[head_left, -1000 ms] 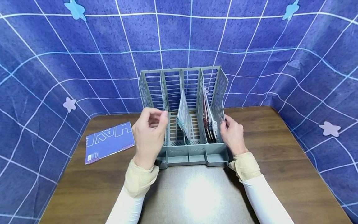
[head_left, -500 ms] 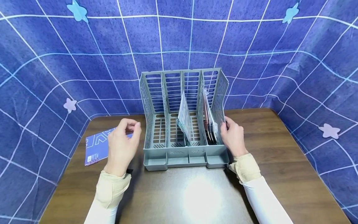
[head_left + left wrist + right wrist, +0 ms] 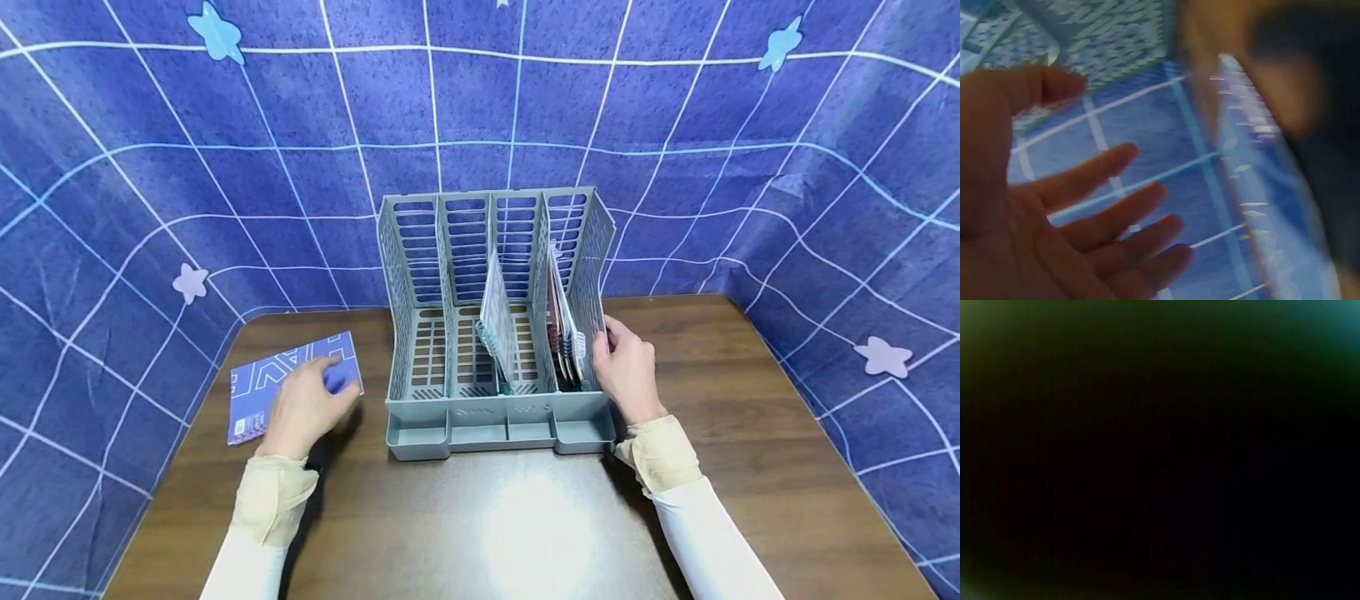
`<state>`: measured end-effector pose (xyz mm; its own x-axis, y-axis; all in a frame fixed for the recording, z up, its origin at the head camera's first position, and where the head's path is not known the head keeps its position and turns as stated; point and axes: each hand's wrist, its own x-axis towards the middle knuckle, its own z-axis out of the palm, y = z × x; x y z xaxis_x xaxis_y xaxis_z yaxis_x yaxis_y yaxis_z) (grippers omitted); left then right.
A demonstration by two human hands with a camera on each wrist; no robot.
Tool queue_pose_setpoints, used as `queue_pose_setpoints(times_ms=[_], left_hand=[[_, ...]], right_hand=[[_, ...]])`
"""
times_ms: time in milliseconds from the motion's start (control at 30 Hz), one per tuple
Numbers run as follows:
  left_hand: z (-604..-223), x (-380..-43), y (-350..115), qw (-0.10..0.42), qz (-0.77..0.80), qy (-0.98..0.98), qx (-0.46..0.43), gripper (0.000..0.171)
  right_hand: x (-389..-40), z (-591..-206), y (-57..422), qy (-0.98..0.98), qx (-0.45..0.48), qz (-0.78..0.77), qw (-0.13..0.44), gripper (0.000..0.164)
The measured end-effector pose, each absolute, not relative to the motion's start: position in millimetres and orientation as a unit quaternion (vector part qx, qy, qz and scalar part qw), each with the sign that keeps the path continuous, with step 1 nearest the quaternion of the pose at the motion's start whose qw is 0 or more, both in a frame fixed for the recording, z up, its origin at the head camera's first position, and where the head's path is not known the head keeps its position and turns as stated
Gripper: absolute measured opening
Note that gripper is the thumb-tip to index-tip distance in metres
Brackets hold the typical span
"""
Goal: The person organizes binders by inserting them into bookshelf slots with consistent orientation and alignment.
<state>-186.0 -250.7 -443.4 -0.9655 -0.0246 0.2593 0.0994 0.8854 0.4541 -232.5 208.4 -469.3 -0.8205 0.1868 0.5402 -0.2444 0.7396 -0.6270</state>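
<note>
My left hand (image 3: 307, 406) hovers over or just at the right part of a blue spiral notebook (image 3: 258, 383) with white outlined letters, lying flat on the table. In the left wrist view the fingers (image 3: 1110, 206) are spread, loosely bent and hold nothing. My right hand (image 3: 627, 369) grips the front edge of the right side wall of a grey file rack (image 3: 480, 408). A pale notebook with a teal coil (image 3: 497, 321) leans in the middle of the rack. Several spiral notebooks (image 3: 562, 321) stand in its rightmost compartment. The right wrist view is almost black.
The rack has a row of shallow trays (image 3: 420, 433) along its front. A brown wooden table (image 3: 750, 450) bears everything. Blue fabric (image 3: 300, 100) with white lines hangs behind and at both sides.
My left hand has moved left and down from in front of the rack to the blue notebook, and its pinched fingers have spread. My right hand has stayed on the rack's wall.
</note>
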Motion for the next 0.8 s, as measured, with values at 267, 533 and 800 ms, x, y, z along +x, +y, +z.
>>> queue_pose_setpoints(times_ms=[267,533,800], left_hand=[[-475,-192,-277,-0.007,-0.194,-0.980,-0.042,0.109],[-483,-192,-288,-0.039,-0.200,-0.979,-0.026,0.101],[-478,-193,-290,0.004,-0.158,-0.985,-0.064,0.056]], right_hand=[[-232,-470,207,-0.883,0.017,0.362,0.297,0.032],[-231,-472,207,-0.882,0.017,0.364,0.299,0.032],[-232,-472,208,-0.883,0.016,0.362,0.300,0.032]])
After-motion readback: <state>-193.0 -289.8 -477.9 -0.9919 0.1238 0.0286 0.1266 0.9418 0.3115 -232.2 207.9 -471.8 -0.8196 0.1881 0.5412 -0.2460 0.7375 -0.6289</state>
